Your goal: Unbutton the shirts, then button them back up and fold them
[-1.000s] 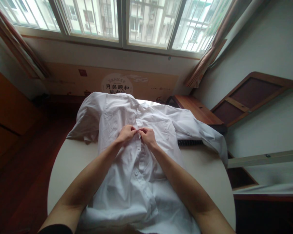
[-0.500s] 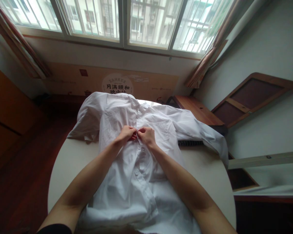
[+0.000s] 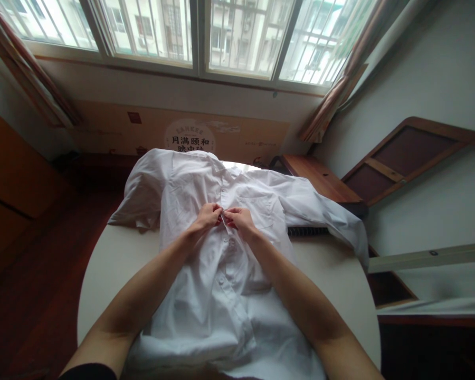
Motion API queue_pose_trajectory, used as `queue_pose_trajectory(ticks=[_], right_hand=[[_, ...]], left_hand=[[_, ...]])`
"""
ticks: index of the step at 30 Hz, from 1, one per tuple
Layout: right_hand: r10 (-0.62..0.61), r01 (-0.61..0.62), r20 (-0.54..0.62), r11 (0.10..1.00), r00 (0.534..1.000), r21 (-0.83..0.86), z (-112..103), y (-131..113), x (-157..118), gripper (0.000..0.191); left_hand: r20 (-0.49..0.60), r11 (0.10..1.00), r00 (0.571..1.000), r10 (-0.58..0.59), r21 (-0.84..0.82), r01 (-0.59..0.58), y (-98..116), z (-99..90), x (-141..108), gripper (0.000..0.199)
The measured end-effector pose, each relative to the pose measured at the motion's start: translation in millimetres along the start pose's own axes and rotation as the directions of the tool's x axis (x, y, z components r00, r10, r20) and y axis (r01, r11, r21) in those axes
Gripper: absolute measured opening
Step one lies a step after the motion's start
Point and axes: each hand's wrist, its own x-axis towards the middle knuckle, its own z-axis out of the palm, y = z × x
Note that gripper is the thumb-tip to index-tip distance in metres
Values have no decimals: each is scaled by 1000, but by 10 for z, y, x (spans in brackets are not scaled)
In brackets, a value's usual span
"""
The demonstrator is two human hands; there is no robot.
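Note:
A white button-up shirt (image 3: 198, 295) lies front up, its collar at the far side and its sleeves spread left and right. Both hands meet at the middle of its front placket, at chest height. My left hand (image 3: 209, 215) pinches the placket edge from the left. From the right, my right hand (image 3: 238, 217) pinches the same spot, fingertips almost touching the left ones. What sits between the fingertips is too small to make out. Below the hands, several buttons run down the placket, which bends to the right near the hem. A chest pocket (image 3: 259, 210) is beside my right hand.
The shirt rests on a round white table (image 3: 106, 285). A black ribbed strip (image 3: 306, 231) shows under the right sleeve. Behind stand a wooden side table (image 3: 320, 179) and a printed cardboard panel (image 3: 114, 129) below the barred window. A wooden frame (image 3: 407, 153) leans at the right.
My hands stay at the same place on the placket. The fingers have shifted slightly, and the right fingers now lie flatter against the left ones.

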Motion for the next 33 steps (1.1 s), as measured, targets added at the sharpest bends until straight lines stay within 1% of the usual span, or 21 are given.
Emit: queue_pose_trajectory(ticks=[2, 3, 4, 6, 8, 11, 14, 16, 20, 22, 24, 26, 29, 31, 32, 33], right_hand=[[77, -79, 56, 996, 995, 35, -33, -55, 24, 13], [84, -87, 68, 996, 994, 34, -44, -81, 28, 14], [67, -70, 74, 997, 995, 29, -51, -103, 28, 15], [-19, 19, 71, 1000, 997, 6, -51, -128, 14, 13], [-95, 97, 66, 995, 993, -35, -43, -129, -6, 11], [-158, 165, 59, 975, 986, -148, -39, -109, -24, 11], [-216, 226, 69, 939, 974, -260, -45, -101, -23, 11], [-182, 199, 92, 948, 979, -247, -52, -112, -15, 15], [-62, 89, 163, 982, 985, -167, -63, -130, 2, 21], [-77, 102, 132, 976, 988, -192, -58, -115, 6, 18], [-138, 156, 90, 958, 986, -241, -39, -85, 4, 15], [-177, 192, 79, 946, 981, -260, -8, -55, -2, 15], [-159, 171, 70, 958, 985, -229, 28, -30, -6, 12], [-156, 166, 65, 961, 986, -222, 21, -27, -1, 10], [-176, 186, 62, 953, 982, -240, 2, -27, -1, 8], [-213, 221, 59, 934, 975, -281, -27, -27, -6, 7]], left_hand=[[46, 1000, 999, 26, -13, -25, 21, 0, -16, 17], [67, 999, 997, 26, -35, -24, 31, 1, -25, 17], [84, 998, 996, 18, -67, -13, 39, 3, -33, 17], [98, 990, 995, -9, -137, 23, 47, 10, -44, 18], [80, 985, 997, -15, -170, 28, 43, 16, -43, 17], [22, 993, 1000, 20, -115, -18, 26, 17, -31, 16], [0, 997, 1000, 31, -68, -31, 19, 10, -25, 15], [10, 997, 999, 37, -69, -36, 23, 6, -31, 14], [44, 992, 998, 35, -123, -30, 31, 11, -41, 15], [47, 992, 999, 17, -123, -11, 29, 19, -38, 17], [39, 996, 999, 15, -89, -11, 26, 27, -32, 18], [39, 997, 999, 24, -72, -21, 24, 32, -30, 18], [48, 996, 999, 12, -88, -8, 21, 32, -32, 17], [36, 999, 999, 18, -29, -17, 21, 20, -31, 15], [19, 998, 999, 45, 53, -46, 23, 9, -30, 14], [-6, 981, 996, 93, 171, -90, 29, -6, -28, 12]])
